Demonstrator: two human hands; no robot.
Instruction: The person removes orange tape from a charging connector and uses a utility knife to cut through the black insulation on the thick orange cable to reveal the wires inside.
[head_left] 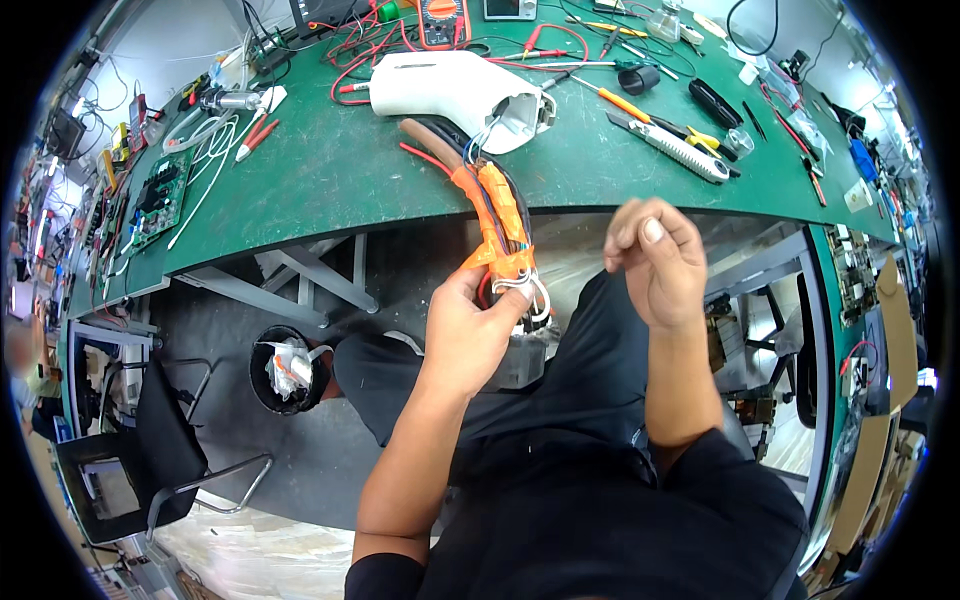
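Note:
My left hand is closed around the lower part of a cable bundle wrapped in orange tape. The bundle stands off the bench's front edge, with black, brown and red cable ends at its top and white wires looping near my thumb. Just behind it lies a white plastic housing, its open end facing right; thin blue wires run between the two. To the right, my right hand hovers apart from the bundle in front of the bench edge. Its fingers are curled in, thumb against them, hiding whatever may be inside.
On the green bench lie a utility knife, an orange-handled screwdriver, a multimeter with tangled leads and a circuit board. A black bin and a chair stand on the floor at left.

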